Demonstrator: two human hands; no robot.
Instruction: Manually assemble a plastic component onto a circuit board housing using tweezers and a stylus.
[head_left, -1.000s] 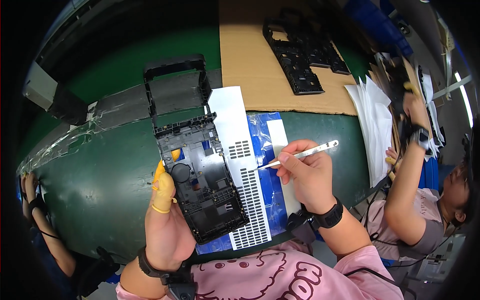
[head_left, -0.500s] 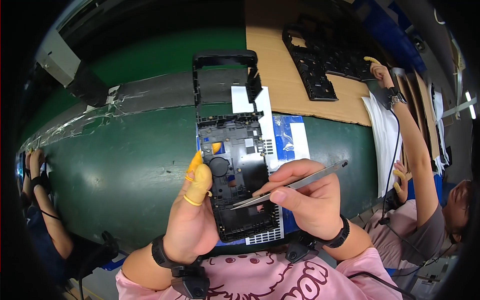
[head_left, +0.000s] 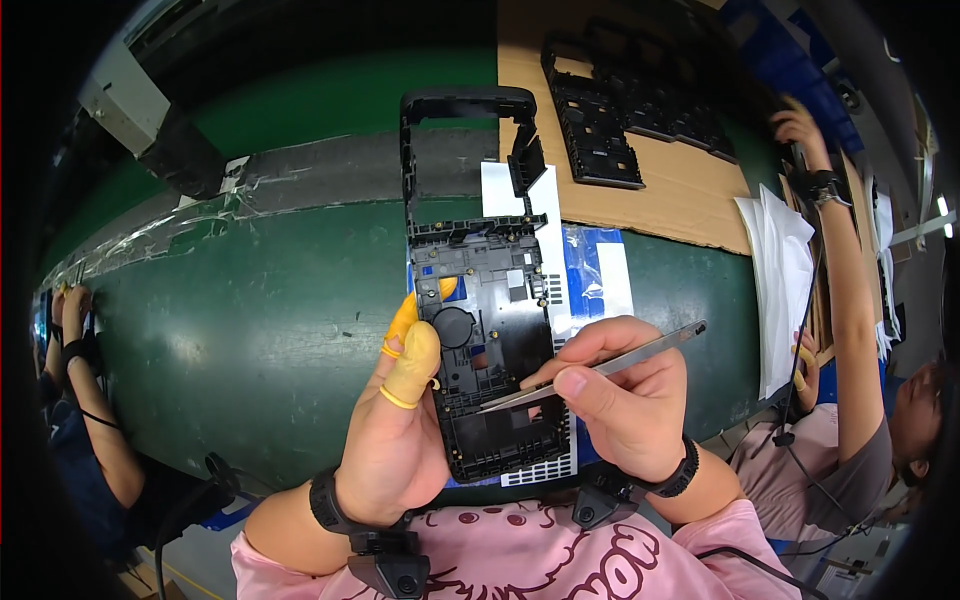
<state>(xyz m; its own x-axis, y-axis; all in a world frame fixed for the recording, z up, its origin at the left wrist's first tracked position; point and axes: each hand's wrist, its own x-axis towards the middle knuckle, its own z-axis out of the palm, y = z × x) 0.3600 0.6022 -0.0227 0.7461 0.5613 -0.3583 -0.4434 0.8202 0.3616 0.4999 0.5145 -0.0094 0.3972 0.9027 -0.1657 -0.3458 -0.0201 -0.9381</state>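
Observation:
A black plastic housing (head_left: pixel 512 300) with an open frame at its far end is tilted up over the table in front of me. My left hand (head_left: pixel 392 445) grips its left edge, the thumb on top and a finger behind showing through an opening. Yellow finger cots (head_left: pixel 412 365) cover that thumb and finger. Pinched in my right hand (head_left: pixel 632 408) is a pair of metal tweezers (head_left: pixel 645 352), slanting down to the left. Their tips reach the lower part of the housing; whether they hold anything is too small to tell.
Similar black housings (head_left: pixel 598 135) lie on a cardboard sheet (head_left: pixel 680 205) at the far right. Beneath my work are white and blue sheets (head_left: pixel 617 280) on the green table (head_left: pixel 250 320). White sheets (head_left: pixel 772 290) lie at the right edge. Co-workers' hands show at right (head_left: pixel 800 128) and left (head_left: pixel 72 302).
The housing, my left hand and the tweezers appear slightly farther right, as the whole view has shifted a little. The right co-worker's raised hand has moved away from the housings on the cardboard.

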